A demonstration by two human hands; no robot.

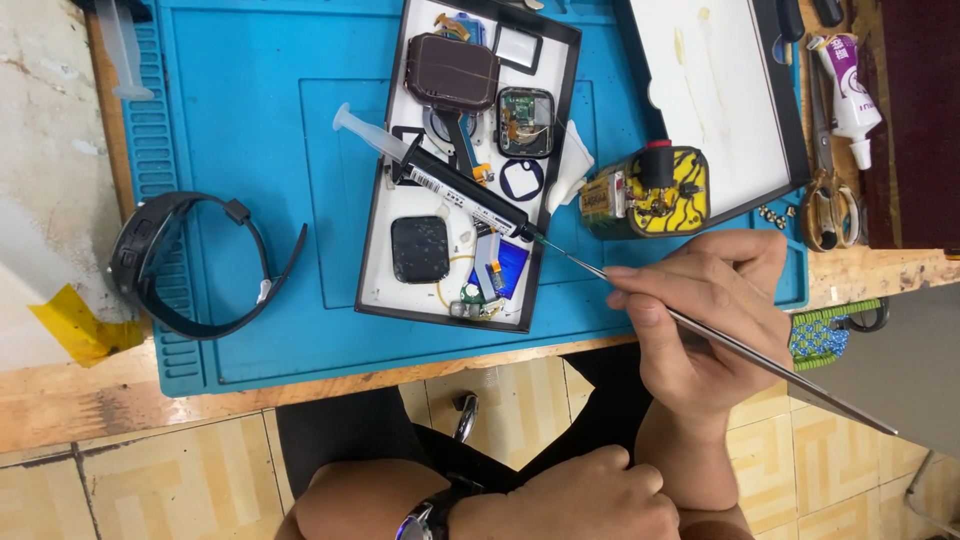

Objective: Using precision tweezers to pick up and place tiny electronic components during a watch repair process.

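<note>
**Thin metal rod pinched over the mat's near edge**

The thin metal rod [740,345] runs on a slant from lower right up to its tip near the corner of the black-rimmed tray [385,225], just beside the black syringe [465,190] lying across that tray. My right hand [700,310] holds the rod like a pen: wrist bent up from below, fingers [640,295] pressed together and pinching the shaft, thumb beneath. My left hand [590,495] lies low by my lap, fingers curled shut, holding nothing I can see; a wristwatch [425,520] sits on that wrist.

The right hand hangs over the near edge of the blue mat [260,200] and the tabletop [120,395]. A yellow-and-black block [655,195] stands just above my knuckles. Open mat lies left of the tray, then a black watch strap [190,265]. Scissors [825,195] rest far right.
</note>
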